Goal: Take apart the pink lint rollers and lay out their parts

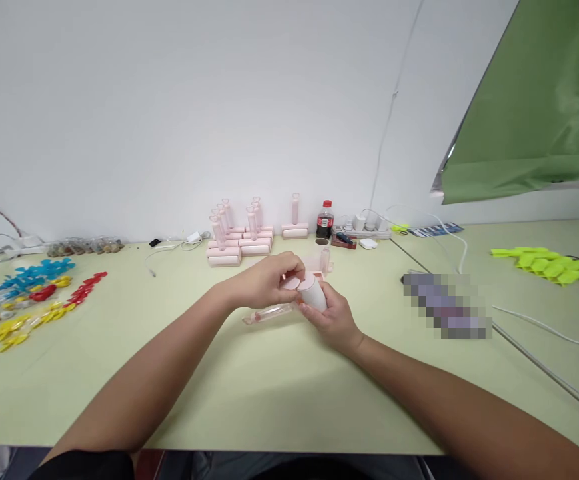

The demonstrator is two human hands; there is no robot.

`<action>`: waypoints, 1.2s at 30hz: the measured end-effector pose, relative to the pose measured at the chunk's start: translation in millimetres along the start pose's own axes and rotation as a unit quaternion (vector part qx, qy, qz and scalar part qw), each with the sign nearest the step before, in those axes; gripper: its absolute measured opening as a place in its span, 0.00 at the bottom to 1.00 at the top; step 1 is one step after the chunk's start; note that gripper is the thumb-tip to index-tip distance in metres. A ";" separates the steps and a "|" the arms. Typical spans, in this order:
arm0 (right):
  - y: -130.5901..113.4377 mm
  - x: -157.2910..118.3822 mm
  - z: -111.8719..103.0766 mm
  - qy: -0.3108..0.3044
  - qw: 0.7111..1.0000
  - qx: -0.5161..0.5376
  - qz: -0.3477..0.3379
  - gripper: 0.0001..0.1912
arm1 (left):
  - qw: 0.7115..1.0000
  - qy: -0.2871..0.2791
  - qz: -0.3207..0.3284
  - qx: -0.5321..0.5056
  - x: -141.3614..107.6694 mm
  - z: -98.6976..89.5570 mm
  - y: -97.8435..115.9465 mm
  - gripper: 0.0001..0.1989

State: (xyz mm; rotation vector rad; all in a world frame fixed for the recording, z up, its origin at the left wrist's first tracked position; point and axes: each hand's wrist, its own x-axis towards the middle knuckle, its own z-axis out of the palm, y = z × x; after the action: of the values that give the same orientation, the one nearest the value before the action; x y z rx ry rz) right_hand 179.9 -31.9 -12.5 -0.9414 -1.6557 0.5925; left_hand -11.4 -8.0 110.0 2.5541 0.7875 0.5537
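My right hand is wrapped around a white cylinder with a pink end, held tilted above the table. Beside that end, the fingers of my left hand pinch a small pale pink disc, which looks like a lid. It touches or nearly touches the cylinder; I cannot tell which. Under my hands a clear pinkish tube with a looped end lies on the table, its right end hidden. Just behind my right hand stands another clear tube, close to an orange-and-white piece partly covered by the hand.
Pink-and-white cylinders with clear tubes on top line the wall. A cola bottle stands near a power strip. Blue pieces and red and yellow ones lie left; neon yellow pieces, cables and a pixelated object lie right.
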 end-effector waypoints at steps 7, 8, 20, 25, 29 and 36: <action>-2.1 0.7 9.6 -0.009 1.000 0.022 0.007 0.20 | 0.998 0.056 0.000 -0.017 -6.0 13.4 -2.0 0.10; -1.7 1.4 10.4 -0.003 1.000 0.027 0.009 0.20 | 0.997 0.078 0.004 -0.010 -4.7 16.7 -3.9 0.11; 15.0 18.3 -16.6 0.041 0.995 0.038 0.088 0.20 | 0.986 0.097 -0.128 -0.034 -9.7 57.8 -42.0 0.15; 17.3 23.3 -22.8 0.047 0.996 0.000 0.075 0.22 | 0.981 0.109 -0.160 0.004 12.5 87.9 -45.6 0.14; 15.1 25.7 -27.6 0.051 0.997 -0.024 0.052 0.23 | 0.977 0.122 -0.174 0.008 29.6 100.8 -43.8 0.10; 12.2 27.2 -32.1 -0.004 0.997 -0.073 0.009 0.24 | 0.942 0.259 -0.181 -0.116 11.9 83.9 -44.5 0.09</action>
State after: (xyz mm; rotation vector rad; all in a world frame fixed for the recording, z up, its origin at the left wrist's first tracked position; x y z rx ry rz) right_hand 211.3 -5.3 2.5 -1.0608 -1.7168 0.4925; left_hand 18.5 10.8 21.0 1.9933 1.2490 1.1367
